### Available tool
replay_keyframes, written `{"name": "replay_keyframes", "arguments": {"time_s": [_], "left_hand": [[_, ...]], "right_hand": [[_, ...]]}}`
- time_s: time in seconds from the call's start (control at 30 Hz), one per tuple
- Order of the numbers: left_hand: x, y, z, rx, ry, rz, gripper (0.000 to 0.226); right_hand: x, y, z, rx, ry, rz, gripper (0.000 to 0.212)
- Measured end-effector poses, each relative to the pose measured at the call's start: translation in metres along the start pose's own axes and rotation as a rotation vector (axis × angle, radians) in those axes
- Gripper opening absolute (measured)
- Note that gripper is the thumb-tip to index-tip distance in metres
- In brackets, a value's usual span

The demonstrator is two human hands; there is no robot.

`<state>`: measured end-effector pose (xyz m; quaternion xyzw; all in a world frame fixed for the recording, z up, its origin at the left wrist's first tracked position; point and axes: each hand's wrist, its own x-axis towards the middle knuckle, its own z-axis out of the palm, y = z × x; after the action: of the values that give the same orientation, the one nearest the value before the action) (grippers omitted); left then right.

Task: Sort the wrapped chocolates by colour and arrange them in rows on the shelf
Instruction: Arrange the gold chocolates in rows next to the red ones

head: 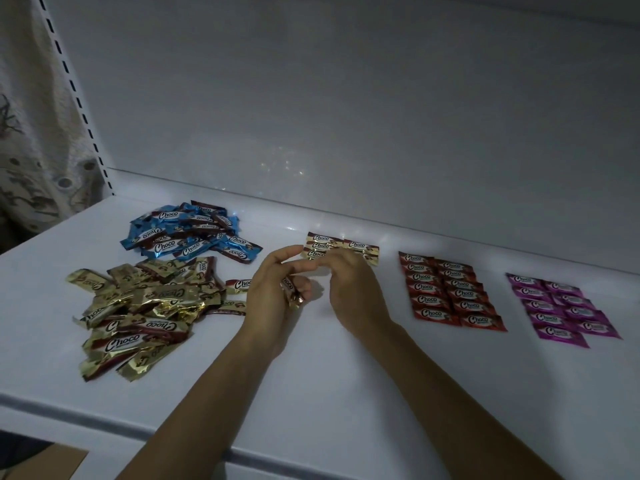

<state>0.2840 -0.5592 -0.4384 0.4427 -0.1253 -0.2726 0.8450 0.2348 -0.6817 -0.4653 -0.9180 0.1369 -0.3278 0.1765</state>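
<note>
- Since the flat white metal shelf [311, 393] doesn't seem to have a lip at its near edge, a nudged sweet could slide right off.
- No tray or bin here; everything lies straight on the shelf. The brown cardboard corner [38, 459] might be a box, can't tell.
- The left hand [273, 289] is curled round a few gold foil-wrapped chocolates [292, 294]; a loose hold could drop one.
- The right hand [349, 289] has bent fingers just beside it; can't tell if it's pinching anything.
- A forearm could scatter the heaped pile of gold wrappers [138, 306].
- The neat red foil rows [450, 292] and purple foil rows [561, 306] would skew if brushed.
- Further back are the started gold rows [346, 245] and the blue foil heap [187, 230].
</note>
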Motion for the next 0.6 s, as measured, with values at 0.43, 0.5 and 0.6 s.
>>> {"name": "replay_keyframes", "arguments": {"time_s": [0.43,0.5,0.6], "left_hand": [[-0.001,-0.007,-0.002,0.026,-0.252,-0.037,0.036],[-0.002,-0.01,0.0,0.066,-0.249,-0.039,0.033],[-0.004,-0.015,0.002,0.192,-0.207,0.019,0.025]], "right_hand": [[-0.024,-0.028,-0.028,0.914,-0.046,0.434,0.007],[-0.023,-0.02,-0.031,0.963,0.054,0.488,0.013],[-0.022,-0.013,-0.032,1.019,0.118,0.584,0.019]]}}
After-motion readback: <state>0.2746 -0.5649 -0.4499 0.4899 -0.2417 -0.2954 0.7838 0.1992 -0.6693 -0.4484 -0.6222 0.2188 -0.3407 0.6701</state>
